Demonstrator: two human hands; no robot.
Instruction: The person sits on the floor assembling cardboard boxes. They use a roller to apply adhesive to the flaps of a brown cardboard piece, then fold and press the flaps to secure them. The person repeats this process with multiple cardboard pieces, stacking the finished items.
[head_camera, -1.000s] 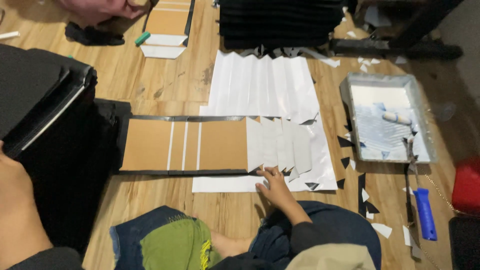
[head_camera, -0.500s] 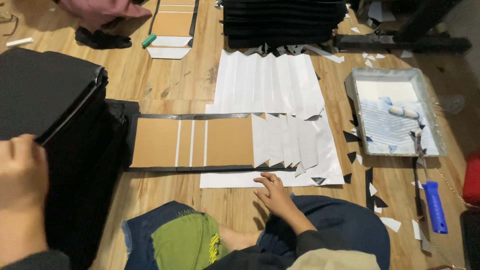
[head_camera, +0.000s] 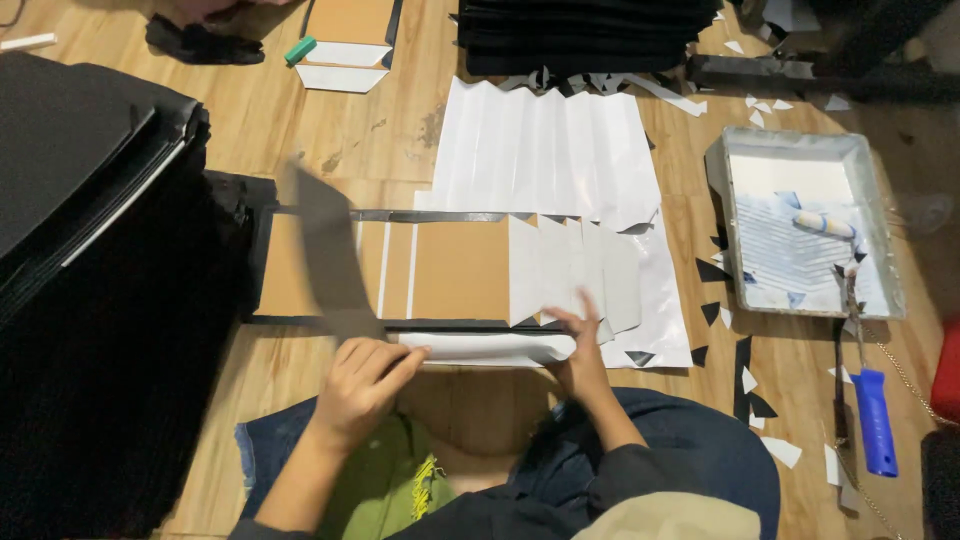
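Left hand (head_camera: 362, 378) has come in from the far left, where it sat by the black stack a moment ago, and now sits at the near edge of the brown cardboard panel (head_camera: 455, 270). A black sheet (head_camera: 328, 255) now lies blurred across the left part of the panel; it was not there before. Right hand (head_camera: 578, 345) is in much the same spot as earlier.

Left hand is loosely curled, fingers bent round the left end of the white paper flap (head_camera: 490, 347), thumb side on top. Right hand is mostly open, fingers spread, pressing down on the flap's right end and the overlapping white paper strips (head_camera: 575, 275). The flap lies rolled up along the panel's near edge, between the two hands.

Panel lies flat on the wooden floor (head_camera: 330, 140), just in front of the person's knees. Pleated white sheet (head_camera: 545, 150) lies beyond it. Tall stack of black sheets (head_camera: 85, 160) at left. Paint tray (head_camera: 808, 225) at right with a small roller inside; blue-handled roller (head_camera: 872, 415) on the floor near it.
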